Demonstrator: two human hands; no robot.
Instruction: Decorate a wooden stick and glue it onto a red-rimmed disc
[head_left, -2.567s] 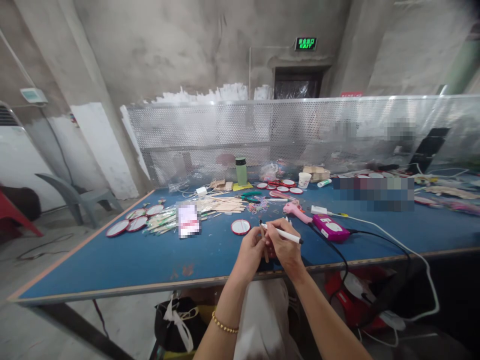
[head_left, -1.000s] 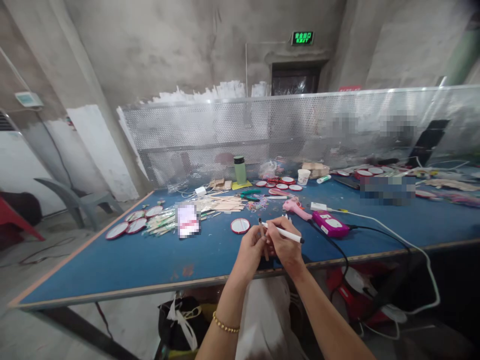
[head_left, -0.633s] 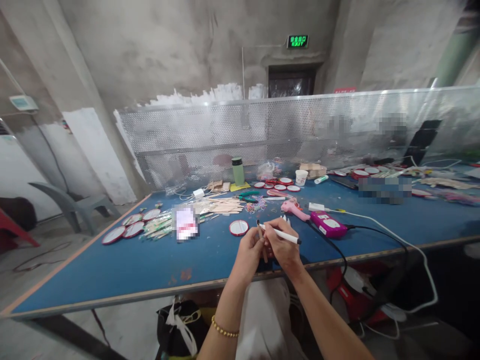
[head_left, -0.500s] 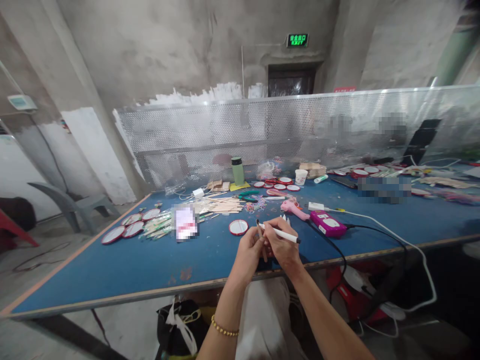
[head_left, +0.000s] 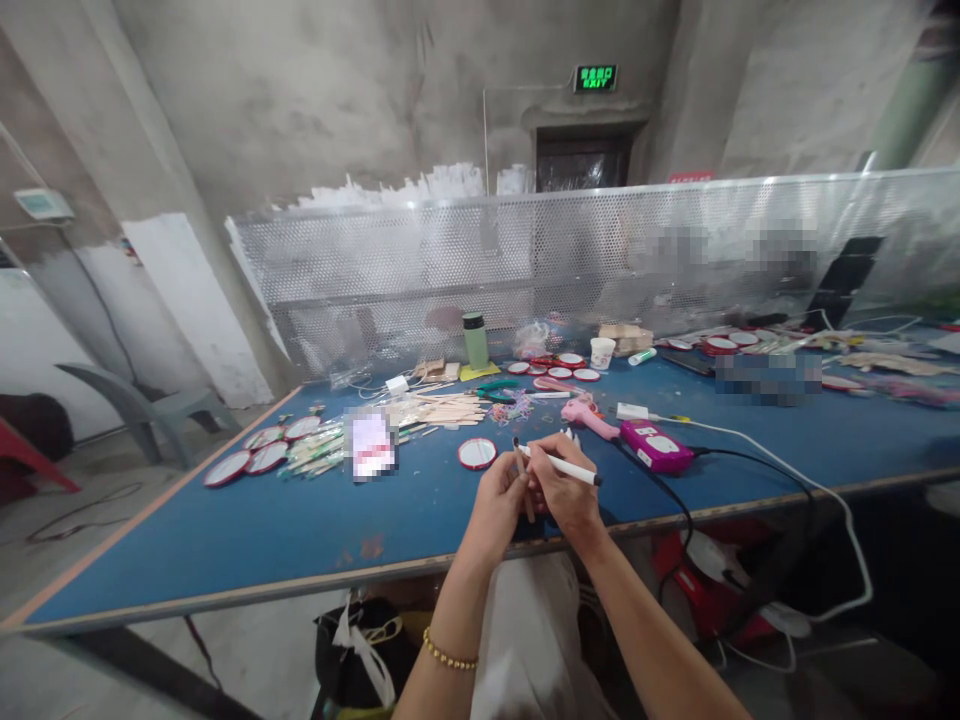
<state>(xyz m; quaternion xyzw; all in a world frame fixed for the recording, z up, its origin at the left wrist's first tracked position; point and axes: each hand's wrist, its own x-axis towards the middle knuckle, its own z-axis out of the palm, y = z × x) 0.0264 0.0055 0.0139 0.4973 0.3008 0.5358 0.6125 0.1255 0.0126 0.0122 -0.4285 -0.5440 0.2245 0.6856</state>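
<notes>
My left hand (head_left: 499, 500) is closed around a flat wooden stick (head_left: 530, 508), which slants down toward the table's front edge. My right hand (head_left: 568, 492) grips a white marker (head_left: 564, 466) with a black end, its tip side at the upper part of the stick. Whether the tip touches the wood is too small to tell. Just left of the hands lies a round white disc with a red rim (head_left: 477, 455). A pile of wooden sticks (head_left: 454, 409) and a tangle of coloured bands (head_left: 511, 407) lie beyond.
On the blue table (head_left: 247, 545) are more red-rimmed discs (head_left: 226, 468), green-handled pliers (head_left: 495, 386), a green bottle (head_left: 475, 342) and a paper cup (head_left: 601, 354). To the right, a pink glue-gun-like tool (head_left: 589, 418) lies by a purple box (head_left: 655, 447) with cables. A perforated metal screen (head_left: 420, 270) stands behind.
</notes>
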